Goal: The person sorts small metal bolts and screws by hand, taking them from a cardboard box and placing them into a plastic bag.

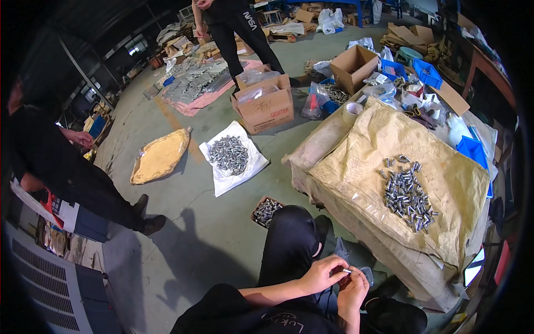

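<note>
Pinching a small metal part (pixel 347 271) between narrowed fingertips of left hand (pixel 324 276) and right hand (pixel 352 294), beside the sheet-covered table (pixel 347 161); apparently mid-handling, next likely calling for a steady two-handed grip.

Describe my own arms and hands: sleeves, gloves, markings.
A black sleeve covers the upper left arm, leaving the left forearm bare; the right sleeve is out of view. At the grip, both the left hand and the right hand are ungloved, slender-fingered, with no watch visible. Pale lettering marks the black shirt.
</note>
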Available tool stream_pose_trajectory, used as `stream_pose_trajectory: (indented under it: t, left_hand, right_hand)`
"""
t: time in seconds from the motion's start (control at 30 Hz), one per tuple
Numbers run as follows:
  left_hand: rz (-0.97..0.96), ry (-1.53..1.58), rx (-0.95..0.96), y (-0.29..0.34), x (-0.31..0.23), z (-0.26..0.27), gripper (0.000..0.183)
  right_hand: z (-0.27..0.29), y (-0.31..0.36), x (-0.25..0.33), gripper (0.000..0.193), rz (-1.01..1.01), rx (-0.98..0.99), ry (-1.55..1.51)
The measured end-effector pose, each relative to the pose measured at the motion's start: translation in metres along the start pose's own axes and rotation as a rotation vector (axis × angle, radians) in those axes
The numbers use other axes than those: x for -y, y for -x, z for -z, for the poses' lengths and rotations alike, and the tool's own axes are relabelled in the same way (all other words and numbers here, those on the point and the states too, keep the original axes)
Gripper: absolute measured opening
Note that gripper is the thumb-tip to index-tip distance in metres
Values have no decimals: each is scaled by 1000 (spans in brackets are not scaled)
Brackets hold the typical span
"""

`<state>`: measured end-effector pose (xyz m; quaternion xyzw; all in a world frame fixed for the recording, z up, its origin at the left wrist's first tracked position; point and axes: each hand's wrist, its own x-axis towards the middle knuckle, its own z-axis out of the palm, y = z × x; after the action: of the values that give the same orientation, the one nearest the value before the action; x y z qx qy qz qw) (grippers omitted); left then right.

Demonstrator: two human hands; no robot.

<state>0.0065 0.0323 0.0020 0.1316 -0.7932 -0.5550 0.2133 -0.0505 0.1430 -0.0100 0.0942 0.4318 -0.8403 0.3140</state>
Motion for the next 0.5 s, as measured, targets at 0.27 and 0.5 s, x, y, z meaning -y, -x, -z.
stream_pose_trajectory:
  t: [0.27,0.5]
  left_hand:
    - [-185,-80,31,13,-5,-2,17]
    - [83,38,40,10,-17,2,14]
  right_hand:
    - [11,10,-2,13,-166,17,-127]
    - [1,22,3,15,13,-20,94]
